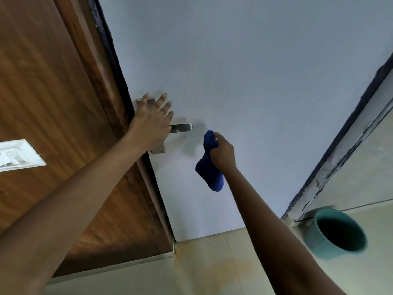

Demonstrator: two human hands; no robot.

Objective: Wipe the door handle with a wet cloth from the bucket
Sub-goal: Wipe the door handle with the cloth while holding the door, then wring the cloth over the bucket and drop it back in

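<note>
Blue cloth (210, 160) hung bunched in our right hand (223, 152), fingers closed round its top, just beside the free end of the steel door handle (180, 127) but not yet touching it. Our left hand (152, 122) lay flat and open-fingered over the handle's base plate, gripping nothing, probably to steady the white door (255, 71). We had left the teal bucket (316, 237) on the floor nearby, likely for rinsing.
</note>
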